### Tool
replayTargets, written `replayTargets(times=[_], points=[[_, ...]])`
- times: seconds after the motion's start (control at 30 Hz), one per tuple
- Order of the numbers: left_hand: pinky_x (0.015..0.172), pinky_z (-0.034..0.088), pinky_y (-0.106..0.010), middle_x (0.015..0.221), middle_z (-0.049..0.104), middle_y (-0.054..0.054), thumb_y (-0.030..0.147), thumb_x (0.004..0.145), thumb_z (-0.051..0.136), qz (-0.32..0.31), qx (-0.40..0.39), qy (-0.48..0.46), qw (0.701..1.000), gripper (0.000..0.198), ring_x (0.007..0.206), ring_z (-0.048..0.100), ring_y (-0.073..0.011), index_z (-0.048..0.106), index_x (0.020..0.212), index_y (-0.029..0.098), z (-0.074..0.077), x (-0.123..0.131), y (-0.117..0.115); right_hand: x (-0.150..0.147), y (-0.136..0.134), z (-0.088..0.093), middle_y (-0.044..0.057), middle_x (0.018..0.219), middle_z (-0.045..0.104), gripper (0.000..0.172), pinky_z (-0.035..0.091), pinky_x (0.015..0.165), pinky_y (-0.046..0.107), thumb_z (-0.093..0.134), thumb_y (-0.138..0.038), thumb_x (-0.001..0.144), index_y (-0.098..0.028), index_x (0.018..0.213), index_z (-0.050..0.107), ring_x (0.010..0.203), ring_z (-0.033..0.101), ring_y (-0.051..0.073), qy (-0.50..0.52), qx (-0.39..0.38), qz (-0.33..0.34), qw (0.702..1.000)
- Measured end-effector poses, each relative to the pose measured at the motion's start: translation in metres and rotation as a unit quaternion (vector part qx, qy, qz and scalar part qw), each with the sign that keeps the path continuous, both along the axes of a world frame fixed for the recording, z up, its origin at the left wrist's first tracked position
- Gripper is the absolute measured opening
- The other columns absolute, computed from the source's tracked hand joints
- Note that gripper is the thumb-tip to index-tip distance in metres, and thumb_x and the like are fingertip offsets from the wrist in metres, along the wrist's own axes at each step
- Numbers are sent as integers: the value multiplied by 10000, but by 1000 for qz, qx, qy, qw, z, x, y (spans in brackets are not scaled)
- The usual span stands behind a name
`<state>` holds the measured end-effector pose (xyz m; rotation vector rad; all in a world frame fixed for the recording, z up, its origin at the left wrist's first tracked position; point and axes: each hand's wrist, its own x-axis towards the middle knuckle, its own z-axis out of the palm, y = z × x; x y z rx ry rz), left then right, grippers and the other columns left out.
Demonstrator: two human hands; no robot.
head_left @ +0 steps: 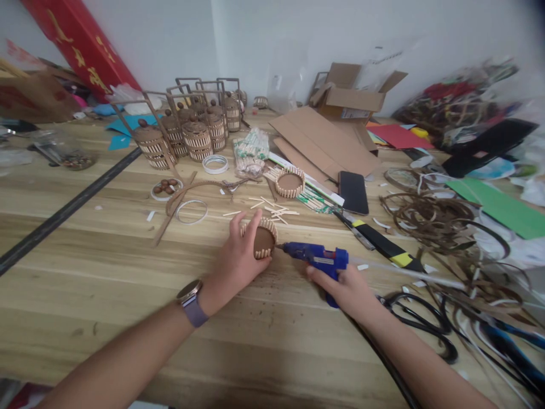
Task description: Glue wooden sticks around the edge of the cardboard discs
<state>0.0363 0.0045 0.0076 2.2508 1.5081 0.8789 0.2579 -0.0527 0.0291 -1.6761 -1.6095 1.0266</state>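
My left hand [242,247] grips a small round basket [264,241] with a brown base and a wall of short wooden sticks. In my right hand [340,284] is a blue hot glue gun [317,255], a clear glue stick trailing from its back. Its nozzle points left and sits at the basket's right edge; whether it touches is hard to tell. Loose wooden sticks [279,213] lie scattered just beyond the basket. A second stick-walled ring [290,183] stands farther back, beside a bundle of green-and-white wrapped sticks [315,200].
Several finished lidded baskets with tall handles [198,139] stand at the back left. A utility knife [361,234], a phone [353,192], black scissors [419,315] and tangled brown strips [430,213] lie to the right. Flattened cardboard [323,139] rests behind.
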Motion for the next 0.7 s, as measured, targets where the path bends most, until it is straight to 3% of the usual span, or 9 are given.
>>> replayTargets(times=[0.1, 0.2, 0.3, 0.37, 0.43, 0.5, 0.6, 0.7], points=[[938, 525, -492, 1439, 254, -140, 174, 636, 814, -1, 0, -3, 1000, 1069, 1258, 470, -344, 176, 1481, 321, 0, -1, 0, 14, 3, 7, -10, 532, 555, 476, 392, 436, 233, 638, -646, 715, -170, 708, 643, 457, 480, 115, 93, -111, 19, 989], [944, 522, -497, 1433, 266, -137, 174, 631, 822, 1, -1, -5, 1000, 1073, 1265, 465, -348, 184, 1479, 327, 0, -1, 0, 24, 3, 18, 31, 619, 624, 514, 408, 471, 220, 680, -659, 677, -145, 668, 657, 509, 535, 107, 154, -225, 114, 955], [933, 528, -496, 1431, 265, -142, 182, 633, 826, -4, 3, -5, 1000, 1087, 1252, 477, -347, 168, 1484, 334, 0, -2, 0, 25, 2, 24, 47, 695, 674, 521, 441, 492, 223, 680, -666, 679, -148, 727, 660, 517, 579, 110, 156, -306, 176, 923], [921, 535, -493, 1431, 267, -141, 190, 637, 825, -4, 4, -3, 1000, 1087, 1246, 480, -348, 161, 1486, 340, 0, -3, 0, 22, 2, 27, 40, 667, 668, 540, 443, 477, 230, 638, -704, 693, -164, 723, 642, 492, 577, 115, 118, -320, 202, 918], [922, 534, -495, 1430, 271, -144, 201, 648, 820, -2, 3, 2, 1000, 1067, 1254, 472, -354, 171, 1485, 331, 0, -3, 0, 20, 3, 30, 33, 620, 646, 538, 423, 454, 239, 572, -713, 743, -182, 689, 638, 477, 566, 126, 33, -294, 224, 929], [940, 522, -502, 1432, 274, -146, 208, 654, 816, 0, 1, 7, 1000, 1047, 1268, 459, -357, 185, 1482, 320, 0, -3, 0, 19, 8, 35, 31, 558, 614, 506, 382, 440, 256, 551, -670, 789, -200, 622, 638, 460, 538, 139, -119, -220, 223, 942], [948, 519, -507, 1434, 277, -136, 206, 644, 819, 1, -7, 6, 1000, 1049, 1267, 461, -355, 195, 1478, 326, 1, -3, 0, 18, 21, 43, 44, 548, 616, 403, 328, 462, 285, 593, -538, 827, -217, 588, 640, 483, 527, 168, -334, -78, 172, 923], [940, 523, -508, 1435, 276, -132, 207, 647, 817, 2, -10, 5, 1000, 1041, 1271, 461, -355, 197, 1474, 325, 2, -2, 0, 10, 44, 45, 32, 627, 649, 216, 348, 506, 272, 613, -367, 846, -217, 696, 655, 567, 571, 182, -379, 33, 128, 916]])
